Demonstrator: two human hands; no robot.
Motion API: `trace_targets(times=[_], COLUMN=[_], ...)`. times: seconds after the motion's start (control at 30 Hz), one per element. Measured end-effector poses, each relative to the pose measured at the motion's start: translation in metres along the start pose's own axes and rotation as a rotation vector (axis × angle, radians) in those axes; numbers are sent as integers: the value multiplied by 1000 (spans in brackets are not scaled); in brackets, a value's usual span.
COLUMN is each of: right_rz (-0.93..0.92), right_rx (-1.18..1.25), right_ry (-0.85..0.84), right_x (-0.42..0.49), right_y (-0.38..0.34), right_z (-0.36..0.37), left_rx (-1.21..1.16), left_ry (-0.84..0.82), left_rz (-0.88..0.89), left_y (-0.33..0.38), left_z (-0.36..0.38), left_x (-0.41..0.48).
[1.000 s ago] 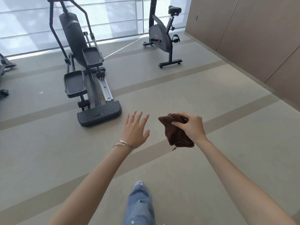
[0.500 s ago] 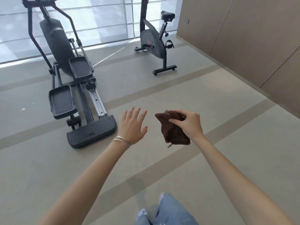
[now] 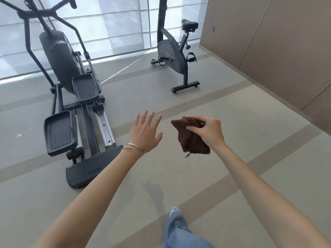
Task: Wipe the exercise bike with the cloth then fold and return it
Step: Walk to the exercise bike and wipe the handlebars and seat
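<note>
A dark grey exercise bike stands upright by the window at the far centre-right, its black saddle facing right. My right hand pinches a bunched dark brown cloth in the air well short of the bike, above the floor. My left hand is held out beside the cloth with fingers spread and holds nothing. Bangles ring its wrist.
A large dark elliptical trainer stands on the left, its rear step close to my left forearm. A brown panelled wall runs along the right. Blinds cover the window behind. My jeans leg steps forward on the grey striped floor.
I have walked forward: the bike and the elliptical trainer appear nearer and larger. Both hands keep the same pose, the cloth still in the right one.
</note>
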State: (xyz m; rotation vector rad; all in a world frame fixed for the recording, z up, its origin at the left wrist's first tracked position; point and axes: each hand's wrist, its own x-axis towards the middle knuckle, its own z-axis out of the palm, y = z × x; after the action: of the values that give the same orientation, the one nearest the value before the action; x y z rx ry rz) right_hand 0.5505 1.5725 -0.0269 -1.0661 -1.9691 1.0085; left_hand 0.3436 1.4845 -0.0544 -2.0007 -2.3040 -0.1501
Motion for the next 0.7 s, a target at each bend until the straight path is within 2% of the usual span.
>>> trace_targets(times=[0.27,0.7], right_rz=[-42,-25], right_rx=[-10,55], right_ry=[-1,27], right_x=[134,305], right_y=[23,47], right_z=[-21,16], left_rx=[-18,-8], left_ry=[41,15], left_rz=[-47,-15], left_y=[-9,-85], left_z=[3,30], left_x=[129,289])
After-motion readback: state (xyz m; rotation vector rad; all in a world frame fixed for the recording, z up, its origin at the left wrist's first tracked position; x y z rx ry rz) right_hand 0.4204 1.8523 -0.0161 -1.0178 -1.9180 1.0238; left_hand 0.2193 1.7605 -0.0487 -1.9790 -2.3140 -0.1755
